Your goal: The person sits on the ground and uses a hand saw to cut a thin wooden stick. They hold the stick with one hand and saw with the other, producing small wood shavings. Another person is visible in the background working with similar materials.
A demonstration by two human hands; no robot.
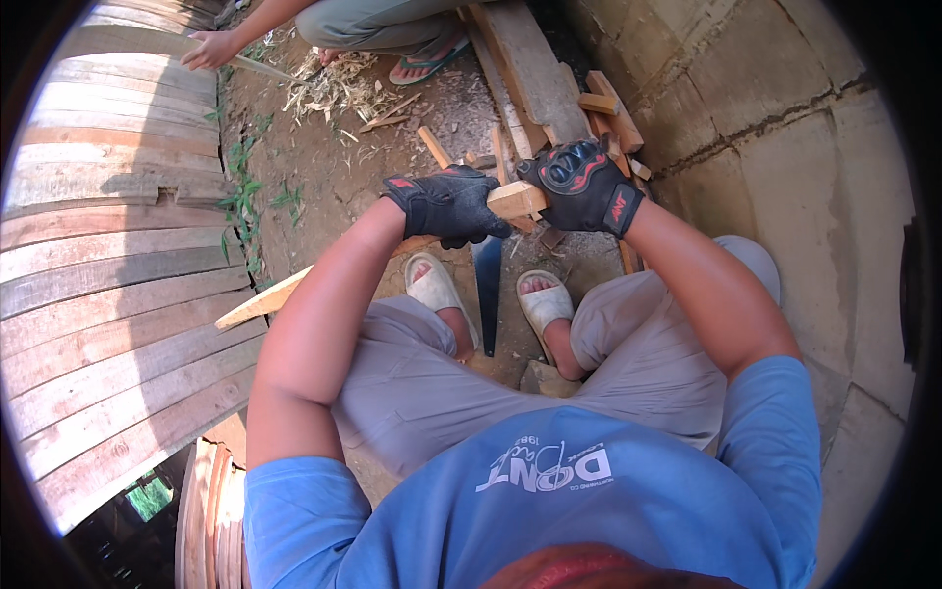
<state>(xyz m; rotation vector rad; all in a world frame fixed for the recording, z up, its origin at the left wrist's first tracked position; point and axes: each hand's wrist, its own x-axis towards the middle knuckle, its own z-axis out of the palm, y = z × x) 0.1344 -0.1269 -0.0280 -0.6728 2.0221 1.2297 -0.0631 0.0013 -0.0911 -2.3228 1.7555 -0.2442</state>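
Note:
My left hand (pixel 453 204), in a black glove, is closed around a long wooden strip (pixel 265 300). The strip runs from the lower left, beneath my left forearm, and its pale squared end shows between my hands. My right hand (pixel 581 188), gloved too with red marks on the knuckle guard, is closed at that end. Below the strip, a dark tapering saw blade (pixel 488 294) points down between my feet. Its handle is hidden behind the wood and gloves, so which hand bears on it cannot be told.
Planks and offcuts (pixel 520 69) lie piled ahead, beside a block wall (pixel 775 167) on the right. A slatted wooden surface (pixel 128 255) stretches along the left. Ahead, another person's hand (pixel 211 49) holds a thin strip near wood shavings (pixel 343 86).

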